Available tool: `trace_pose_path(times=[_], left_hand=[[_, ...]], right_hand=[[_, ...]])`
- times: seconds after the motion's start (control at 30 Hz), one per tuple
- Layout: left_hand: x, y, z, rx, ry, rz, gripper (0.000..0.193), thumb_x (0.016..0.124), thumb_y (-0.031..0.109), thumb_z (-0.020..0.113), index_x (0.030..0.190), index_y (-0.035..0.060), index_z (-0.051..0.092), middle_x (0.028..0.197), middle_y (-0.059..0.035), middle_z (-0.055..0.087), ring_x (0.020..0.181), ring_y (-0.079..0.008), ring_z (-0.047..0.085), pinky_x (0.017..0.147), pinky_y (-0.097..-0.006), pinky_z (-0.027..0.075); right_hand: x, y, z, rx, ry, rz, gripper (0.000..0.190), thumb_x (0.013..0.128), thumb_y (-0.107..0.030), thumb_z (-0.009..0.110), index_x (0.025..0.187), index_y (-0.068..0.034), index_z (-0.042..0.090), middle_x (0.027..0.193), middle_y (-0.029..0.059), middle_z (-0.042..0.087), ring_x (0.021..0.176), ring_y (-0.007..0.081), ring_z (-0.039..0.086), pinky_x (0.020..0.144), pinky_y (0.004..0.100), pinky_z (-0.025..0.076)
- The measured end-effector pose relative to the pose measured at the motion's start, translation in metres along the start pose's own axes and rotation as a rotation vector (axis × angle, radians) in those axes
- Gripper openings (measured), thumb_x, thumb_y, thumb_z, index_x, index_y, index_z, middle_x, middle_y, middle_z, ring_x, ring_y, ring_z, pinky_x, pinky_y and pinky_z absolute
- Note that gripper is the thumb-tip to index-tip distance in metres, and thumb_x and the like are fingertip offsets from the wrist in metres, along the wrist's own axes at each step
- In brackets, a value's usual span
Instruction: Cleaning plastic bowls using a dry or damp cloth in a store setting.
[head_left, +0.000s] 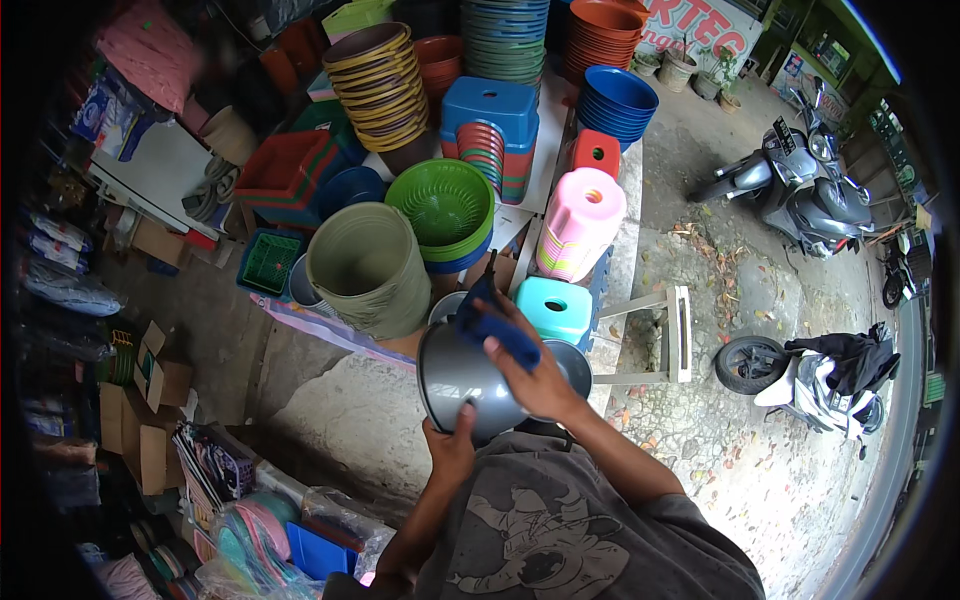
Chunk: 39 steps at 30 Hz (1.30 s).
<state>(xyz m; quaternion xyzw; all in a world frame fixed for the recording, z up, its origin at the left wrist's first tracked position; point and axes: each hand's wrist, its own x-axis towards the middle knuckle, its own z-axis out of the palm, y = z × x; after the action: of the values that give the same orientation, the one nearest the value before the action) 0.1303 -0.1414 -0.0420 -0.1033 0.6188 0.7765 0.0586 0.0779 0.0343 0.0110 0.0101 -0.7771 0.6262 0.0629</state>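
A grey basin (472, 382), tilted with its rounded outside up, is held close to the front of my shirt. My left hand (452, 442) grips its lower rim, the thumb pressed on the outside. In my right hand (529, 367) is a dark blue cloth (499, 330), slightly blurred, over the basin's upper right side. Another grey basin (570, 364) shows partly behind my right wrist. Just beyond stand a turquoise plastic stool (553, 309) and a large olive plastic pot (367, 277).
Stacked green baskets (442, 202), pink stools (581, 225), blue basins (616, 101) and yellow-rimmed pots (379, 90) crowd the display ahead. A white frame (679, 334) juts out at right. Motorcycles (814, 184) are parked beyond. Cardboard boxes (142, 442) and wrapped goods lie at left.
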Motion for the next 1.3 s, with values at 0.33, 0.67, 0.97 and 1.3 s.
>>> trace_pose_path(times=[0.33, 0.67, 0.97, 1.3], left_hand=[[0.024, 0.034, -0.013, 0.931, -0.806, 0.649, 0.026, 0.078, 0.028, 0.085, 0.088, 0.0065, 0.075, 0.08, -0.0065, 0.071, 0.074, -0.0262, 0.071, 0.069, -0.037, 0.056], [0.088, -0.023, -0.038, 1.372, -0.796, 0.655, 0.025, 0.068, 0.012, 0.073, 0.093, 0.0135, 0.073, 0.088, -0.0033, 0.067, 0.084, -0.025, 0.07, 0.068, -0.0404, 0.056], [0.178, -0.143, -0.043, 1.476, -0.75, 0.493, 0.042, 0.071, 0.018, 0.077, 0.112, 0.0111, 0.069, 0.114, -0.0134, 0.063, 0.105, -0.0323, 0.066, 0.08, -0.0466, 0.057], [0.217, -0.233, -0.061, 1.631, -0.732, 0.4, 0.028, 0.085, 0.015, 0.06, 0.11, 0.017, 0.073, 0.119, -0.0161, 0.063, 0.109, -0.0319, 0.063, 0.09, -0.0443, 0.054]], right_hand=[[0.019, 0.064, -0.051, 0.04, -0.223, 0.718, 0.078, 0.092, -0.068, 0.056, 0.14, -0.007, 0.058, 0.137, 0.0171, 0.062, 0.129, 0.03, 0.055, 0.112, 0.0386, 0.038], [0.081, 0.127, -0.051, -0.414, -0.459, 0.547, 0.063, 0.087, -0.064, 0.065, 0.091, -0.001, 0.073, 0.073, 0.0171, 0.069, 0.073, 0.0287, 0.071, 0.073, 0.0423, 0.053], [0.126, 0.264, -0.009, -0.643, -0.295, 0.32, 0.06, 0.093, -0.057, 0.063, 0.089, 0.002, 0.069, 0.075, 0.0252, 0.069, 0.081, 0.044, 0.07, 0.075, 0.0505, 0.054], [0.145, 0.321, 0.017, -0.592, -0.315, 0.386, 0.052, 0.098, -0.05, 0.058, 0.124, -0.006, 0.066, 0.104, 0.0292, 0.068, 0.097, 0.0481, 0.066, 0.086, 0.0538, 0.054]])
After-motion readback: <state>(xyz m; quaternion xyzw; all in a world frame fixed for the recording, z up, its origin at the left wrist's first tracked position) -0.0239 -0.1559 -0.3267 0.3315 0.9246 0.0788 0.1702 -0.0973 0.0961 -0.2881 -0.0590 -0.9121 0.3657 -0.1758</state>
